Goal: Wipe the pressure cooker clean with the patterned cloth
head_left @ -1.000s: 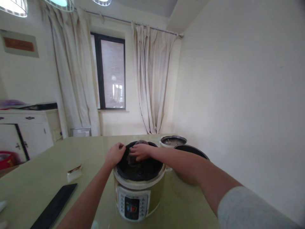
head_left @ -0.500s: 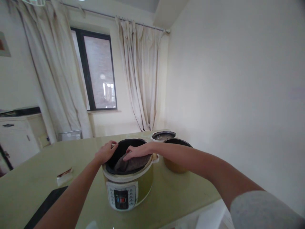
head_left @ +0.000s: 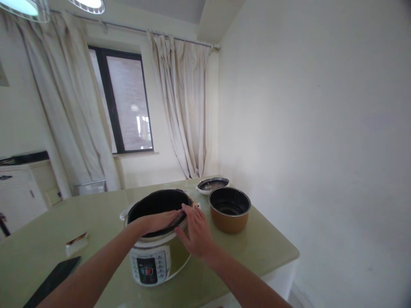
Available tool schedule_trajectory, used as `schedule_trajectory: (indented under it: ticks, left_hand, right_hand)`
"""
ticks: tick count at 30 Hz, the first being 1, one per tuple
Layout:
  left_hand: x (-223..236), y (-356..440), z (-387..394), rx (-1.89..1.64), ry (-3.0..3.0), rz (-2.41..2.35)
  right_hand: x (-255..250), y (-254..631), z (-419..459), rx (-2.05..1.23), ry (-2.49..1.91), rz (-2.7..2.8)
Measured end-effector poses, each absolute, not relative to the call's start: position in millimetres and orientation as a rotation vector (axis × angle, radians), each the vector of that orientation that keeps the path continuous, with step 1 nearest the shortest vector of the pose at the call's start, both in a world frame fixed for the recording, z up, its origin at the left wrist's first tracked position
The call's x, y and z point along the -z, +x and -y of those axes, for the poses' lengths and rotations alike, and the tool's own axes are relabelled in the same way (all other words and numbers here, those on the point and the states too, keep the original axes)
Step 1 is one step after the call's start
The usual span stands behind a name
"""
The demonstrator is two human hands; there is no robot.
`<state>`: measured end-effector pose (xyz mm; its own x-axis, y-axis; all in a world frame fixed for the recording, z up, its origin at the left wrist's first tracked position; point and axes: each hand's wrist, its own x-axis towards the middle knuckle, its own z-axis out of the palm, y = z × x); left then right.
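An electric cooker (head_left: 149,267) with a white control panel stands on the table, its dark round opening facing up. My left hand (head_left: 162,220) reaches into the opening from the left, fingers pressed toward the inner right side. A strip of greyish cloth (head_left: 178,220) shows by its fingers; most of the cloth is hidden. My right hand (head_left: 196,231) lies on the cooker's right rim, fingers stretched up along it and thumb apart. To the right stands a brown inner pot (head_left: 229,223) with a dark inside. Behind it lies a round white-edged lid (head_left: 205,190), underside up.
The pale green table (head_left: 272,256) ends at a rounded corner on the right, near the wall. On its left side lie a dark flat object (head_left: 53,280) and a small white packet (head_left: 77,245). Curtains (head_left: 183,107) hang by the window behind.
My right hand has left the cooker's inside, where it held the cloth, and is on the right rim. My left hand has moved from the left rim into the opening. The view has shifted.
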<state>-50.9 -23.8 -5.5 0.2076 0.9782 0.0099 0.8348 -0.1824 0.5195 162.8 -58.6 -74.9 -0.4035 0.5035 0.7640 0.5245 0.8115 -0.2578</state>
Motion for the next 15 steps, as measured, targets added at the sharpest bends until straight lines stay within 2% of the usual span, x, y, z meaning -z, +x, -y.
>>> schedule_trajectory:
  ticks: [3, 8, 12, 15]
  left_hand:
    - [0.6, -64.6, 31.4, -0.194, 2.091, -1.599]
    - [-7.7, -93.6, 16.7, 0.311, 2.264, -1.785]
    - [-1.0, -84.3, -9.1, 0.150, 2.652, -1.854]
    - [4.4, -56.2, -27.5, -0.056, 2.690, -1.804]
  right_hand:
    - [84.5, 164.4, 53.9, 0.065, -0.736, 2.083]
    - [86.9, 163.0, 49.4, 0.016, -0.708, 2.054]
    - [86.8, 161.4, 47.9, -0.022, -0.687, 2.017]
    - [86.2, 161.9, 47.1, -0.045, -0.664, 2.020]
